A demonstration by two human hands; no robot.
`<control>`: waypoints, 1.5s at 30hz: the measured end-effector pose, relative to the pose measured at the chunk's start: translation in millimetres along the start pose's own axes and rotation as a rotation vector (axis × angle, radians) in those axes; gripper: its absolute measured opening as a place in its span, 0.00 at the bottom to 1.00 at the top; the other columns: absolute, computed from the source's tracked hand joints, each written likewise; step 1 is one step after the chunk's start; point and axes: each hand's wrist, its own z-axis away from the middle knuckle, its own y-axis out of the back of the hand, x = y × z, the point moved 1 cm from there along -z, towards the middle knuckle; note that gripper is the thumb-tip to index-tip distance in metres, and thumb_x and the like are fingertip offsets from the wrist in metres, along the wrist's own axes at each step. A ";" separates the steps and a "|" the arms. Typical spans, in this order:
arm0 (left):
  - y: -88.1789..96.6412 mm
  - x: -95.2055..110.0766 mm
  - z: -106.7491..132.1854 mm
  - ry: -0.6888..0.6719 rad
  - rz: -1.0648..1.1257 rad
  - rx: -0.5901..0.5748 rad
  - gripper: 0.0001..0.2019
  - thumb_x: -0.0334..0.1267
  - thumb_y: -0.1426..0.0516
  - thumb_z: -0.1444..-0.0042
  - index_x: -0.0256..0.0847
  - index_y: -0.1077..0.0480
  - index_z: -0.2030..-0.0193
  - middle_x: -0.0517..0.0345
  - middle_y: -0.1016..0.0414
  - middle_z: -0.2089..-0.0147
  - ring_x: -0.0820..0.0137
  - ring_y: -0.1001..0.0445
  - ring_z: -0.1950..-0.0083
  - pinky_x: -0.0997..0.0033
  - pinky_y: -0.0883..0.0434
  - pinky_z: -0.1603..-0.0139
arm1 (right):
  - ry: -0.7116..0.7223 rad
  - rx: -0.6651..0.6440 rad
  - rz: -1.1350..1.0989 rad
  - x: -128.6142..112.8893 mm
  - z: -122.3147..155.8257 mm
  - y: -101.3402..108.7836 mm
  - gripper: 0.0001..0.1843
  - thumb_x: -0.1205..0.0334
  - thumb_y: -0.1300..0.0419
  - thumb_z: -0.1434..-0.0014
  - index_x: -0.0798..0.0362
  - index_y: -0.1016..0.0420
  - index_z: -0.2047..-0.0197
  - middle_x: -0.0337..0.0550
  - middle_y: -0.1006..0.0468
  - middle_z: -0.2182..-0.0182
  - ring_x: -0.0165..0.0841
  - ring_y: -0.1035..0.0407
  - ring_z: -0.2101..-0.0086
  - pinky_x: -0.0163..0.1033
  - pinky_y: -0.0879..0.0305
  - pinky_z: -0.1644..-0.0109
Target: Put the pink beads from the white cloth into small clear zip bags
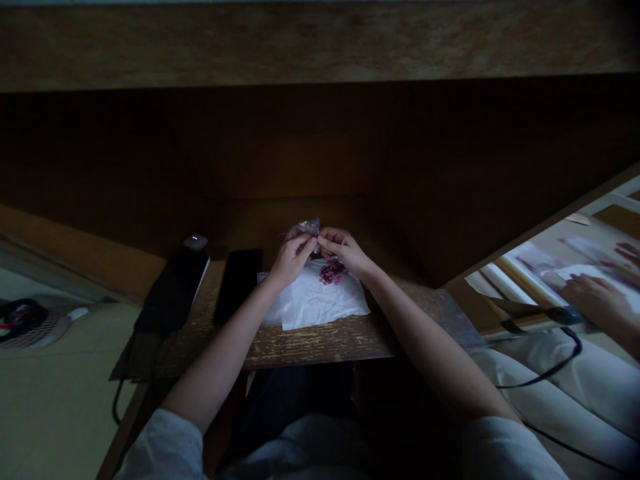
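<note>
My left hand (pixel 291 256) and my right hand (pixel 345 249) meet above the wooden shelf, fingertips pinched close together. Between them a small crinkled clear plastic bag (pixel 310 226) sticks up, and the fingers of both hands are closed on it. Just below my right hand lies a little heap of pinkish-purple pieces (pixel 332 271), perhaps beads, too small to make out. They rest on a white cloth or tissue sheet (pixel 320 307) spread on the shelf under my hands. The dim light hides any contents of the bag.
Left of the sheet lie a dark flat phone-like slab (pixel 238 285) and a black device with a cable (pixel 173 290), a small lit object (pixel 195 242) behind it. Dark panels enclose the shelf. On the right are another person's hands (pixel 595 290); a basket (pixel 35 327) stands at far left.
</note>
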 end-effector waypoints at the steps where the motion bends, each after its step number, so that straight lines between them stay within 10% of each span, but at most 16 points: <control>1: 0.0 -0.1 0.3 0.000 -0.033 0.011 0.15 0.41 0.52 0.37 0.39 0.30 0.70 0.54 0.28 0.66 0.66 0.29 0.59 0.66 0.31 0.56 | 0.008 0.010 0.021 0.0 -0.6 -1.4 0.17 0.49 0.45 0.42 0.53 0.38 0.75 0.33 0.39 0.82 0.25 0.46 0.80 0.32 0.47 0.74; 13: 2.5 15.8 6.5 0.140 -0.732 0.173 0.14 0.40 0.51 0.38 0.39 0.27 0.59 0.49 0.27 0.52 0.64 0.25 0.59 0.70 0.33 0.60 | 0.071 0.312 0.821 -11.4 6.2 -18.0 0.11 0.58 0.47 0.43 0.53 0.33 0.74 0.37 0.32 0.80 0.27 0.41 0.80 0.33 0.53 0.74; 29: 7.8 -18.2 -6.0 0.261 0.340 0.394 0.09 0.36 0.39 0.51 0.38 0.27 0.62 0.57 0.23 0.67 0.73 0.26 0.72 0.75 0.29 0.71 | 0.074 0.383 0.090 5.8 -5.5 3.6 0.09 0.58 0.43 0.46 0.54 0.29 0.64 0.39 0.28 0.74 0.25 0.39 0.79 0.31 0.42 0.77; 45: 13.9 -11.9 -8.3 0.219 0.457 0.422 0.12 0.37 0.38 0.52 0.41 0.27 0.59 0.55 0.23 0.59 0.72 0.25 0.64 0.75 0.27 0.69 | -0.155 0.387 -0.221 7.0 -6.6 5.5 0.14 0.51 0.38 0.51 0.52 0.27 0.65 0.32 0.35 0.82 0.23 0.44 0.84 0.31 0.47 0.81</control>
